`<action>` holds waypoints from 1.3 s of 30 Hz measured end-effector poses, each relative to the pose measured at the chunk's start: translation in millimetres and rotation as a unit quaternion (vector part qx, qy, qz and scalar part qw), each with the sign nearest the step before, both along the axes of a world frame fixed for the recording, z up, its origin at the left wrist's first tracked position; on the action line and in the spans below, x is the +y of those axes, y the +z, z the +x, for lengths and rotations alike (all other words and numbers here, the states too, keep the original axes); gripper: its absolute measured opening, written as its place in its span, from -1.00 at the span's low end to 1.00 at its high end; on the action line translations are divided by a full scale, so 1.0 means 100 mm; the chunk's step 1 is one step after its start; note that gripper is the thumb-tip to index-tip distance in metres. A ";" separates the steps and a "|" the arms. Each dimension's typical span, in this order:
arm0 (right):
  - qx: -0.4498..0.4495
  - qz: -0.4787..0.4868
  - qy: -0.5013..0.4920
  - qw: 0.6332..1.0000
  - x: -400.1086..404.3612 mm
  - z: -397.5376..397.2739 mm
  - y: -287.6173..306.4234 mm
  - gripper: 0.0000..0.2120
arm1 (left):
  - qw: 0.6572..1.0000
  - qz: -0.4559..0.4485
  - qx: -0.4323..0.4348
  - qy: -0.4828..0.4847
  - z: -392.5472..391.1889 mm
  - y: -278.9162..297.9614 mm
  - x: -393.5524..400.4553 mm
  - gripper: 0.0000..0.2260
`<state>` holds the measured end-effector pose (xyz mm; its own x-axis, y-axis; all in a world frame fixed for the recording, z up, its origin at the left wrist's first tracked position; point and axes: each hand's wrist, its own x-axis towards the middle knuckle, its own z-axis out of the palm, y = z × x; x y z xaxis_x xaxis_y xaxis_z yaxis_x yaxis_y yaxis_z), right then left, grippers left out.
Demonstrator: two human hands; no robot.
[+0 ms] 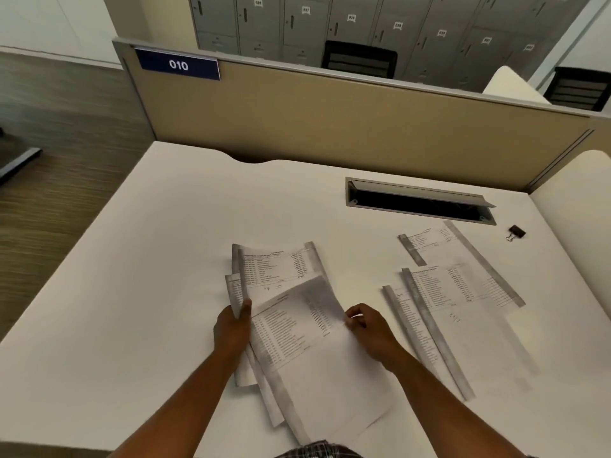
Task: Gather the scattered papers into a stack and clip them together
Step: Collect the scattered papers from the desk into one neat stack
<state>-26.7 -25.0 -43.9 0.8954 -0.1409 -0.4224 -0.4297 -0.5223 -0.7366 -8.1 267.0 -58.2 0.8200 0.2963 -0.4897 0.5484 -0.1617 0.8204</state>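
Partial stack of papers (281, 302) on white table (132, 259), left hand (231, 328) gripping its edge to steady, right hand (367, 328) pinching top sheet for alignment; loose sheets (456, 292) and binder clip (516, 232) lying well right, ungathered.

Office: numbered cubicle partition (330, 110), white desk (165, 259), grey lockers (363, 21).

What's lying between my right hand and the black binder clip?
In the head view, loose printed sheets lie between the right hand and the black binder clip.
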 end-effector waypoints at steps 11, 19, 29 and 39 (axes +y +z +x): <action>-0.046 -0.014 -0.150 0.988 -0.26 0.33 0.01 -0.94 | 0.998 0.034 0.042 -0.013 0.07 0.07 -0.01 -0.68; -0.034 0.036 -0.222 0.974 0.10 0.65 -0.09 -0.84 | 0.996 -0.034 0.047 -0.071 0.04 0.08 0.07 -0.69; -0.054 -0.054 -0.020 0.997 0.42 0.69 -0.17 -0.72 | 0.998 0.006 0.022 -0.053 0.04 0.09 0.00 -0.60; -0.003 0.191 -0.054 0.980 0.19 0.63 0.20 -0.27 | 0.986 -0.065 -0.115 -0.103 0.06 0.38 -0.14 -0.67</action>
<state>36.3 -6.3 -23.8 0.8869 -0.0681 -0.4568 -0.4617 -0.1587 -0.8727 -2.1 252.9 -20.2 0.9503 0.0578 -0.3058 0.3109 -0.1353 0.9408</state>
